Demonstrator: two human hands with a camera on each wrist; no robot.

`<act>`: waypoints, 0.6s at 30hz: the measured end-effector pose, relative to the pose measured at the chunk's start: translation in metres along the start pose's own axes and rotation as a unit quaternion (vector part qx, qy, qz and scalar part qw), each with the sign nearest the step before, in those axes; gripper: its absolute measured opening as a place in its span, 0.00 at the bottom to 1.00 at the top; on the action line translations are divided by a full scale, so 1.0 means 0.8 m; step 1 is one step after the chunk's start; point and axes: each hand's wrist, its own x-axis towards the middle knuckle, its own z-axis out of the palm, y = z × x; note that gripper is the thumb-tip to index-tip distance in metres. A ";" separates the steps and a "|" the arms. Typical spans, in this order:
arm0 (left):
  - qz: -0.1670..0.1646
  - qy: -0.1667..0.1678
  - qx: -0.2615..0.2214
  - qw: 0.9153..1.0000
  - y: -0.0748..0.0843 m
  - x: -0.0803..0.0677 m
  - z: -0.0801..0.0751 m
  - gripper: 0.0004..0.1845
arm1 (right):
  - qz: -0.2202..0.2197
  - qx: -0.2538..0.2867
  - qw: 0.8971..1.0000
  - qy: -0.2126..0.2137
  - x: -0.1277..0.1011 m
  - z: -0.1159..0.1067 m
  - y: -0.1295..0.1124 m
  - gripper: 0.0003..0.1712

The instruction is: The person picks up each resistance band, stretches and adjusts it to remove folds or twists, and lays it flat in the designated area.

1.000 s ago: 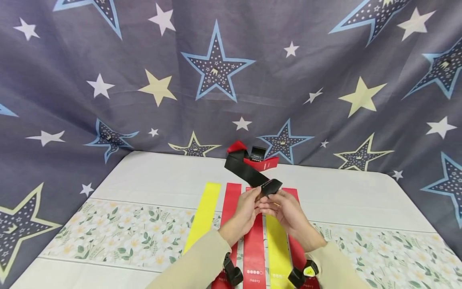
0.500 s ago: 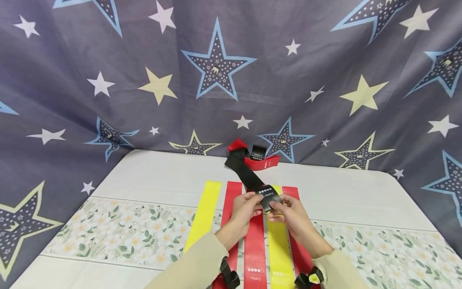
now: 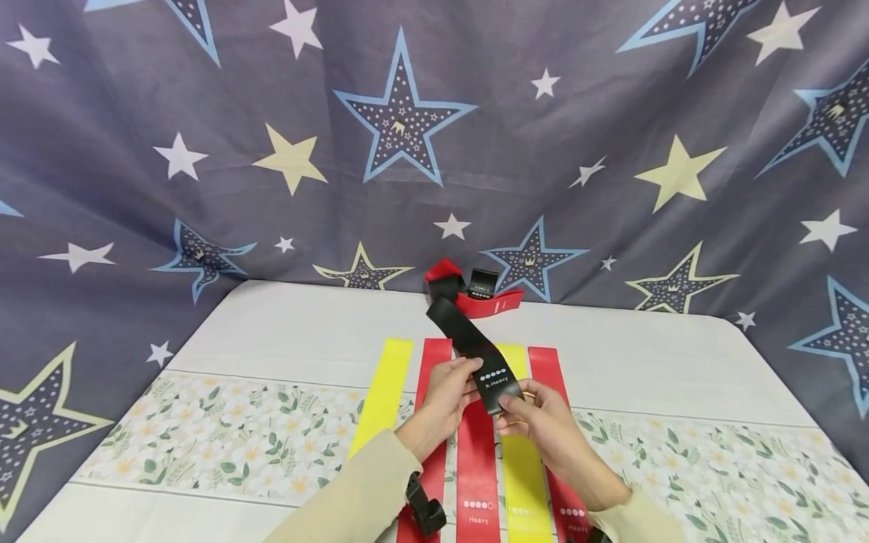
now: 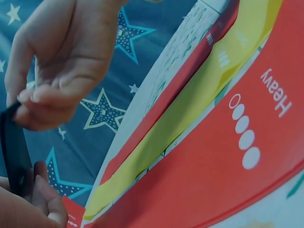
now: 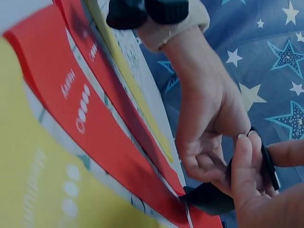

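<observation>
a black band (image 3: 475, 348) printed with white dots and "x-heavy" is held up just above a table (image 3: 305, 332), its long axis running from the hands away toward the back and a little to the left, the printed end nearest the person. the left hand (image 3: 444, 396) pinches that near end from the left edge with curled fingers, and the right hand (image 3: 539, 422) pinches it from the right and below, thumb on top; both are clamped on the band, close together. under the hands, flat strips lie side by side, lengthwise away from the person: a yellow band (image 3: 383, 396) at far left, a red band (image 3: 477, 460) marked "heavy" in the middle, a second yellow band (image 3: 523, 475) beside it. at the table's back edge sits a small pile of bands (image 3: 478, 296), red and black. a grey cloth with stars (image 3: 407, 128) hangs behind.
</observation>
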 end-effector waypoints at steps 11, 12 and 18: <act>0.016 0.013 0.009 1.000 0.002 0.019 0.003 0.16 | 0.006 0.001 1.000 -0.026 -0.019 -0.002 0.006 0.17; 0.016 0.014 0.013 1.000 0.003 0.022 0.002 0.16 | 0.008 0.001 1.000 -0.025 -0.020 -0.002 0.007 0.17; -0.002 0.019 0.034 0.999 0.008 0.038 -0.002 0.17 | 0.007 0.006 0.999 -0.030 -0.026 -0.002 0.013 0.14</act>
